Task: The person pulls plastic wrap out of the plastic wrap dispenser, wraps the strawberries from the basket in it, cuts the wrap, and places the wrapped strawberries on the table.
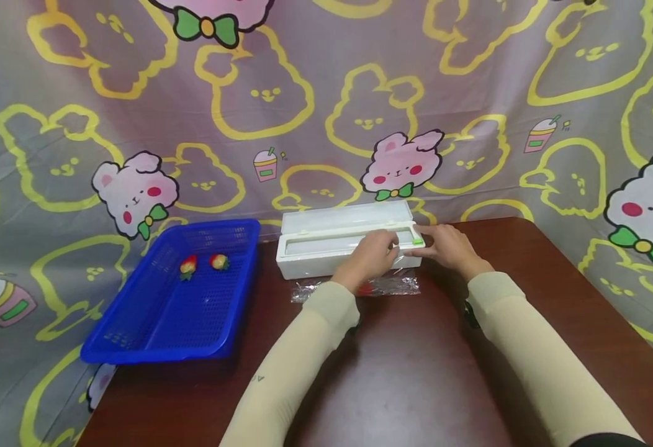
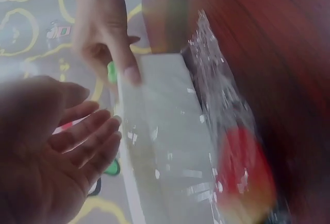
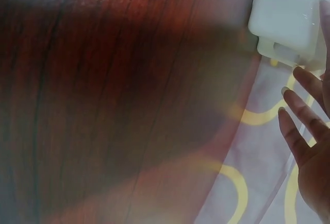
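Note:
A long white cling film dispenser [image 1: 310, 266] lies on the table with its lid raised at the back and a green slider [image 1: 418, 241] at its right end. Clear film drapes over its front face. My left hand [image 1: 368, 257] is at the front edge, fingers loosely bent and thumb apart from them in the left wrist view. My right hand [image 1: 452, 248] grips the dispenser's right end, thumb on the front and forefinger near the top, the other fingers [image 3: 299, 141] spread out. Before the dispenser lies a strawberry [image 2: 245, 175] under crinkled clear film [image 1: 396, 286], partly hidden by my left hand.
To the left stands a blue plastic basket [image 1: 226, 323] holding two strawberries, one [image 1: 189, 267] beside the other [image 1: 218, 261]. A patterned curtain [image 1: 315, 81] hangs close behind the brown table [image 1: 410, 366] and at its sides.

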`<state>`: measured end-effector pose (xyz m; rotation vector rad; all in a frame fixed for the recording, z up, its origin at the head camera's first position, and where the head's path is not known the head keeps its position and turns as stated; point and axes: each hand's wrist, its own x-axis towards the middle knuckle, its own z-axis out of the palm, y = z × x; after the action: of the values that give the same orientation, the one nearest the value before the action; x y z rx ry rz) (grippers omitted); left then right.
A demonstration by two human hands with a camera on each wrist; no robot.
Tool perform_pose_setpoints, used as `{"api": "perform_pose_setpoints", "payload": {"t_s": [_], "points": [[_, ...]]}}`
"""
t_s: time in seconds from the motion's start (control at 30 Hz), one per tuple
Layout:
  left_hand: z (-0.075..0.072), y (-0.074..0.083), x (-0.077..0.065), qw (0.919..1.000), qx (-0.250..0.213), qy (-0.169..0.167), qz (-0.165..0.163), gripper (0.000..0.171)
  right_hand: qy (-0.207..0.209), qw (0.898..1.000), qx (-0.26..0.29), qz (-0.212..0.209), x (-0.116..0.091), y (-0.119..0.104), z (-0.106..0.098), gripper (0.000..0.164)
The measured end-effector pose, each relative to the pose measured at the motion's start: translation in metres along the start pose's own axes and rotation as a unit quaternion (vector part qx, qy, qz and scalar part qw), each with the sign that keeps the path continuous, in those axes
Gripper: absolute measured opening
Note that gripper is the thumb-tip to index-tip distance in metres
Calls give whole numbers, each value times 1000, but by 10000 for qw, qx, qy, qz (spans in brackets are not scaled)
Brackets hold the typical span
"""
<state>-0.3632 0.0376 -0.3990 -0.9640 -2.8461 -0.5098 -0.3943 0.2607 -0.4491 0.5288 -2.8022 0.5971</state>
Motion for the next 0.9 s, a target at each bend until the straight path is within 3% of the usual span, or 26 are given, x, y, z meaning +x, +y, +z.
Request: {"api": "perform_pose_setpoints", "payload": {"t_s": [0.2, 0.3, 0.43, 0.63, 0.9], "points": [[14, 14, 28, 9990, -218, 258, -306, 16, 110, 9998, -77, -135, 2, 1, 4, 67], [19, 23, 39, 9965, -246, 340, -725, 16, 113, 9998, -73, -145, 3, 2, 3, 58], [25, 30, 53, 9915, -223, 379, -1227, 29, 110, 9998, -101, -115, 3, 4, 0, 46], [31, 35, 59, 9831, 85, 668, -1701, 45, 123, 9999, -45, -68, 3, 2, -2, 50], [32, 35, 57, 9797, 339, 727, -1836, 34, 74, 9999, -117, -10, 2, 4, 1, 59]]}}
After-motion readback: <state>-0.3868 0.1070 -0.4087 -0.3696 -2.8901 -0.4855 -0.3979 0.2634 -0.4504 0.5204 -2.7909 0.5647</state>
